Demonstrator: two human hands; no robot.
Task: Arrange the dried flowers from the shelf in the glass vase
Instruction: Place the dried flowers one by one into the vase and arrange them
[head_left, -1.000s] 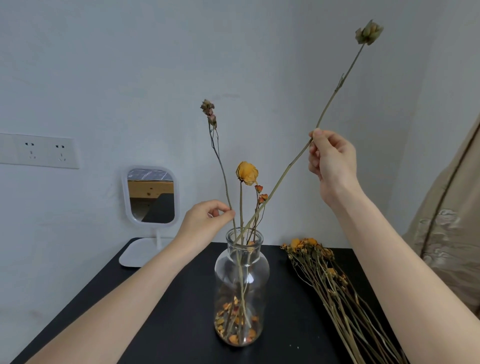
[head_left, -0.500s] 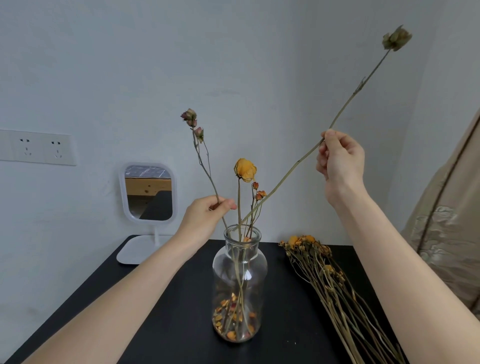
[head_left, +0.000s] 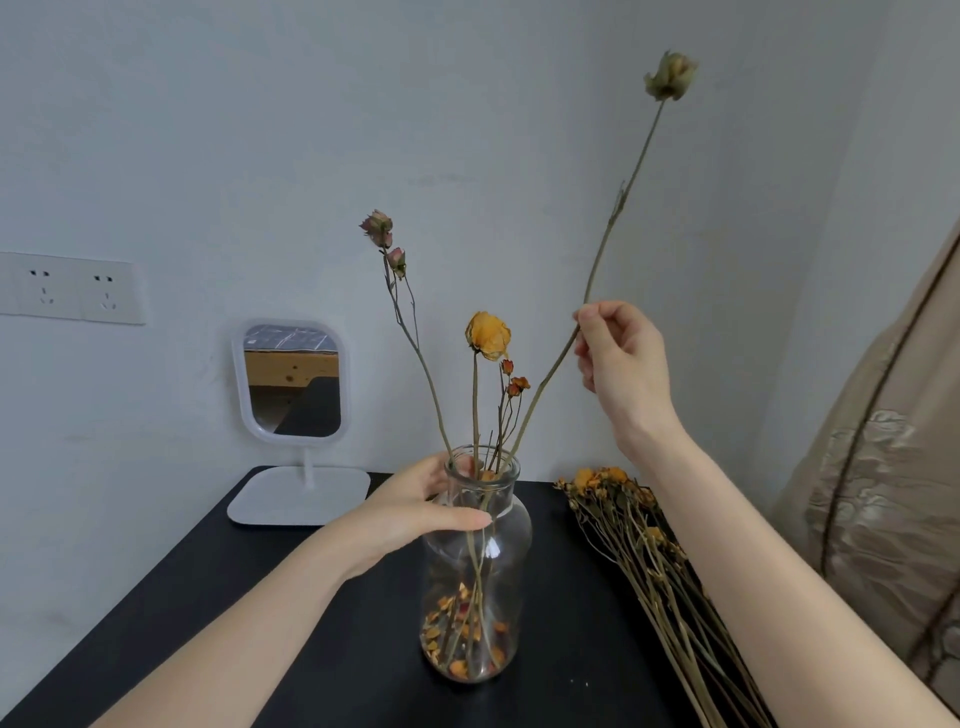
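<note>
A clear glass vase (head_left: 475, 587) stands on the black table (head_left: 322, 644), with loose petals at its bottom. Several dried stems rise from it: a pink-bud stem (head_left: 382, 234) leaning left, a yellow rose (head_left: 488, 335) in the middle and small orange buds (head_left: 515, 382). My left hand (head_left: 415, 512) grips the vase's neck, thumb across the front. My right hand (head_left: 621, 358) pinches a long stem with a pale green bud (head_left: 670, 78) at its top; the stem's lower end sits in the vase.
A bundle of dried flowers (head_left: 649, 561) lies on the table right of the vase. A small white stand mirror (head_left: 291, 384) is at the back left, a wall socket (head_left: 70, 288) further left. Beige fabric (head_left: 893, 467) hangs on the right.
My left hand let go of the pink-bud stem and dropped to grip the vase's neck. My right hand swung the long stem more upright.
</note>
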